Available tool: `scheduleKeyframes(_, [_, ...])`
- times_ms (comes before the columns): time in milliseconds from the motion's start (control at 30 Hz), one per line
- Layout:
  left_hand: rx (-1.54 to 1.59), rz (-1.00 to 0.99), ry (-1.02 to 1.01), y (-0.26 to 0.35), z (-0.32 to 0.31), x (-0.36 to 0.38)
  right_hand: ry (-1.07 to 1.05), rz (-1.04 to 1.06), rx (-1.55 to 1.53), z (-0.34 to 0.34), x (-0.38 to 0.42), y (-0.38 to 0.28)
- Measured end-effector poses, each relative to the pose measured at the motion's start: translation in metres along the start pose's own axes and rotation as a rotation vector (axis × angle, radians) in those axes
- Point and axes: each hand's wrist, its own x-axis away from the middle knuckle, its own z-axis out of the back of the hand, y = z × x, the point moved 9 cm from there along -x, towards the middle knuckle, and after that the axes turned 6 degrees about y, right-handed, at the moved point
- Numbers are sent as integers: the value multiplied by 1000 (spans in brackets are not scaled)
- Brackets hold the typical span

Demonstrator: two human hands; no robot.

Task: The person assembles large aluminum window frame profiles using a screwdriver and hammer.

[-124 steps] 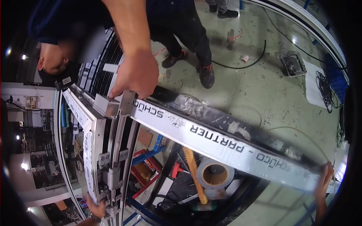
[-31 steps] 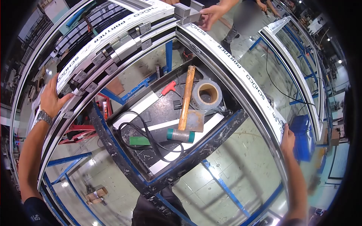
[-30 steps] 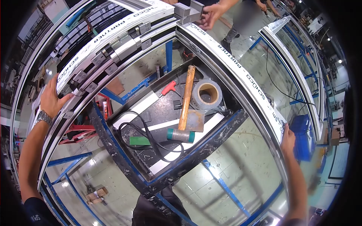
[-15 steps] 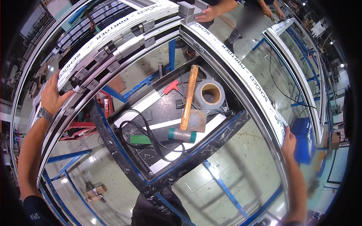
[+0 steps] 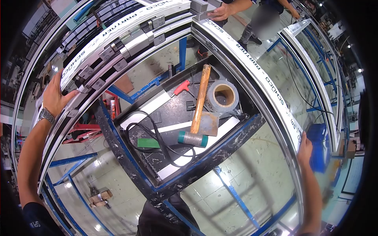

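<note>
A large aluminium frame (image 5: pixel 263 75), with white protective film printed "SCHÜCO PARTNER", spans the view in front of me. My left hand (image 5: pixel 55 97) grips its left side, thumb on the inner edge and fingers over the outer side. Several metal hinges (image 5: pixel 112 50) run along that side, just above this hand. On the right side, my right hand (image 5: pixel 304 148) is closed around the frame's outer edge; its fingertips are partly hidden. At the far corner another person's hand (image 5: pixel 219 11) touches grey metal profile pieces (image 5: pixel 199 8) resting against the frame.
Inside the frame's outline, a black tray (image 5: pixel 138 172) holds a mallet (image 5: pixel 200 98), a tape roll (image 5: pixel 223 98), a red-handled tool (image 5: pixel 182 87), a green block (image 5: pixel 148 142) and a black strap (image 5: pixel 157 135). Blue stands (image 5: pixel 236 198) stand below. More frames (image 5: pixel 315 78) are at right.
The view has shifted slightly, so the tray and its tools appear a little further right. The other person's hand and the grey pieces also appear further right. Both my hands keep their hold.
</note>
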Motion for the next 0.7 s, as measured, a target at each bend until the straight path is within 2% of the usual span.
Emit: scheduleKeyframes(700, [-20,1,-32,-1,-2,0,-9,-13,12,3,1,-8])
